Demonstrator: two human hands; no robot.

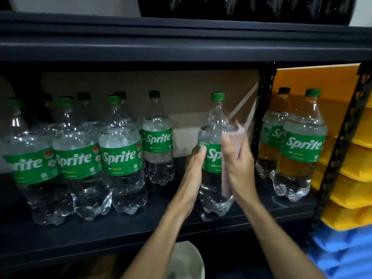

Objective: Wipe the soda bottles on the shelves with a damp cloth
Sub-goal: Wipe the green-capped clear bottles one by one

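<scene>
Both forearms reached up and forward from the bottom of the view, converging on one Sprite bottle [216, 117] that stood near the front of the dark shelf [141, 226], in the gap between a cluster of like bottles [118, 156] on the left and a pair of bottles [302, 146] on the right. The left hand [196, 160] gripped the bottle's left side at label height, thumb laid across the front edge of the green label and fingers curled out of sight behind. The right hand [238, 158], its back to the camera, clasped a pale pink cloth [226, 186] against the bottle's right side, thumb in front and fingers pointing upward; the cloth showed above the fingertips and hung in a soft fold below the palm. The bottle was clear, ribbed plastic with a lobed base, a rounded shoulder tapering to a narrow neck, and a green screw cap. Its long axis ran vertically, cap up and base on the shelf, with the white lettering of the label facing the camera. The shelf board looked matte and flat, carried by a perforated metal upright [263, 101]. Plain brown cardboard [181, 87] backed the bay. Stacked yellow bins [354, 158] and blue bins [346, 250] of smooth plastic stood to the right, and a pale rounded basin [187, 258] sat below the shelf.
</scene>
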